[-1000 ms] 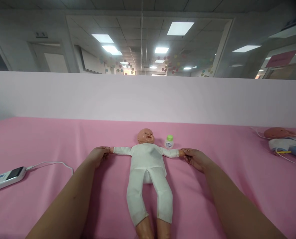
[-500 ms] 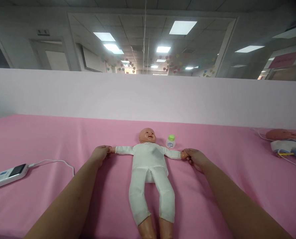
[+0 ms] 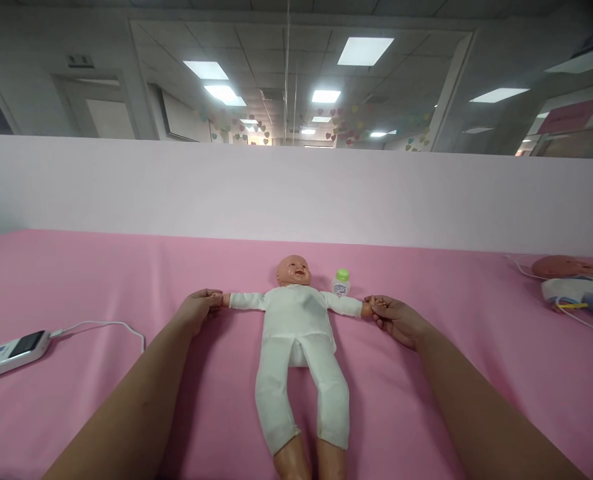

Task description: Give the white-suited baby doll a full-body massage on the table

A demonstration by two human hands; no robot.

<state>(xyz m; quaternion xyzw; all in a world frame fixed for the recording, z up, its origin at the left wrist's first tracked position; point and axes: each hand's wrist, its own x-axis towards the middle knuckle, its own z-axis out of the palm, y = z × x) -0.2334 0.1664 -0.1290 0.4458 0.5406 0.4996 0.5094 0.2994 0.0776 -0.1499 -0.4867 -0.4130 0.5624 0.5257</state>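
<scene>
A baby doll (image 3: 296, 320) in a white cloth suit lies face up, head away from me, its arms stretched out to both sides. With its fingers closed, my left hand (image 3: 198, 310) grips the doll's hand on the left. My right hand (image 3: 395, 320) pinches the doll's other hand between thumb and fingers. Just above that outstretched arm stands a small clear bottle (image 3: 341, 283) with a green cap, beside the doll's head. The doll's feet are cut off by the bottom edge of the view.
A pink sheet (image 3: 101, 273) covers the table. At the left lies a white device (image 3: 14, 355) with a dark screen and a white cable (image 3: 99, 323). Another doll (image 3: 566, 267) with tubing and blue cloth lies far right. A white low wall (image 3: 296, 193) runs along the back, glass above it.
My right hand has shifted slightly on the doll's hand, the thumb and fingers now a little differently placed. Both hands keep their hold. The whole view has moved slightly.
</scene>
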